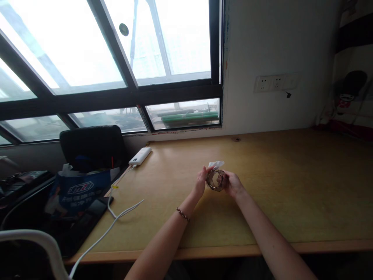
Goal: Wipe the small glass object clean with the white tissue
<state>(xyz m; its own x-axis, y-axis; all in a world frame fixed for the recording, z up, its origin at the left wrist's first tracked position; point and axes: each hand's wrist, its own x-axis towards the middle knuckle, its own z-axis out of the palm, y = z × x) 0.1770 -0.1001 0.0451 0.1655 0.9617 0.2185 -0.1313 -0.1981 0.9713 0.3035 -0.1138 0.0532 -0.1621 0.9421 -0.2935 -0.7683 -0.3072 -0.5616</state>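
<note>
A round, see-through glass-like object with a dark brownish rim [215, 180] is held up over the wooden table [163, 217]. My right hand [232, 184] grips its right side, with the fingers curled at the edge. On the other side, my left hand [200, 181] has its fingers closed by the left rim and on a crumpled white tissue [216, 164], which sticks out above the object. A braided bracelet is on my left wrist.
A white power bank [140, 156] lies at the table's left edge, with a white cable [116, 216] trailing down. Left of the table are a blue bag [78, 190] and a black chair [91, 146]. Wall sockets [271, 83] and a window are behind.
</note>
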